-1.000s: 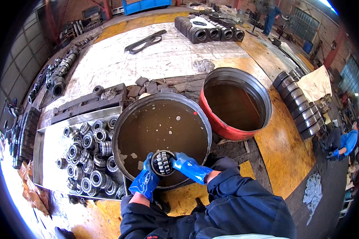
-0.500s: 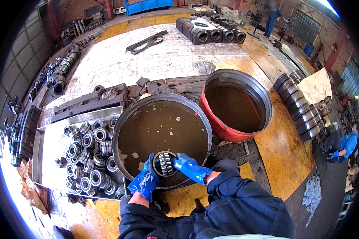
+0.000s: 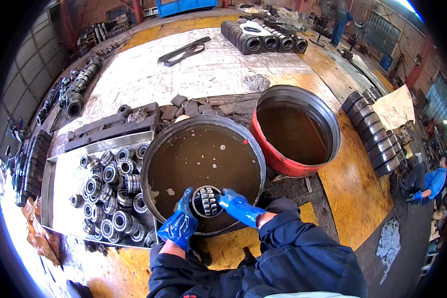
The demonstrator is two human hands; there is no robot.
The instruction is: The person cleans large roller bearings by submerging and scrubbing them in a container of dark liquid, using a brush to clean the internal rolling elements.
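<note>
Over the near edge of a round drum (image 3: 147, 185) of murky brown liquid, I hold a roller bearing (image 3: 206, 201) between both hands. Its rows of shiny rollers face up inside the outer ring. My left hand (image 3: 181, 221), in a wet blue rubber glove, grips the bearing's left side. My right hand (image 3: 238, 206), gloved the same way, has its fingers closed at the bearing's right side. Left of the drum, a metal tray (image 3: 64, 218) carries a heap of similar bearings (image 3: 111, 174).
A red drum (image 3: 278, 159) of brown liquid stands to the right. Beyond the tray lies a dark wooden pallet (image 3: 111, 128). Rows of bearing housings stand at the back (image 3: 256, 42) and right (image 3: 372, 131). A person in blue (image 3: 429, 184) crouches far right; another (image 3: 340, 30) stands at the back.
The bearing has turned slightly between my hands, and both hands have shifted a little upward. The rest of the scene stays nearly the same.
</note>
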